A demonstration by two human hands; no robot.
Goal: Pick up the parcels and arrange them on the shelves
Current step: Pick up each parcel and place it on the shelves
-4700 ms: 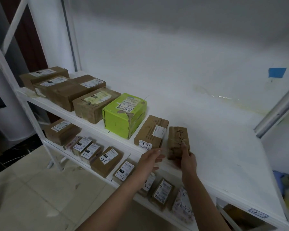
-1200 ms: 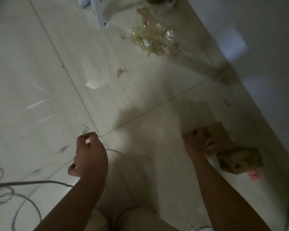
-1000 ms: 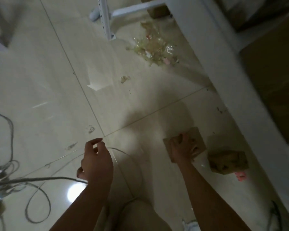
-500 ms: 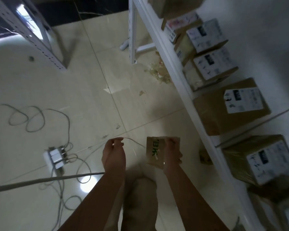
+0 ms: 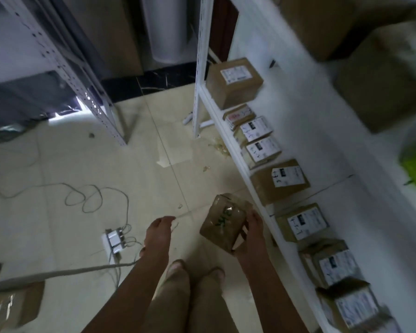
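My right hand [image 5: 251, 233] grips a small brown taped parcel [image 5: 222, 222] with green writing on its top, held in the air above the floor beside the white shelf [image 5: 228, 131]. My left hand [image 5: 157, 233] hangs to the left of the parcel with loosely curled fingers and holds nothing. On the lower shelf board stands a row of several brown parcels with white labels, among them one large box [image 5: 280, 181] and a labelled box [image 5: 303, 222] close to my right hand. More brown boxes [image 5: 380, 90] sit on the shelf above, blurred.
A power strip [image 5: 114, 240] and loose cables [image 5: 87, 198] lie on the tiled floor at left. A second perforated rack upright [image 5: 82, 85] stands at back left. Another brown box [image 5: 12, 306] lies at the bottom left. Plastic scraps [image 5: 217, 147] lie by the shelf leg.
My right hand has lifted the parcel off the floor and raised it beside the shelf. The view has swung up from the floor to the shelf row. My left hand stays empty.
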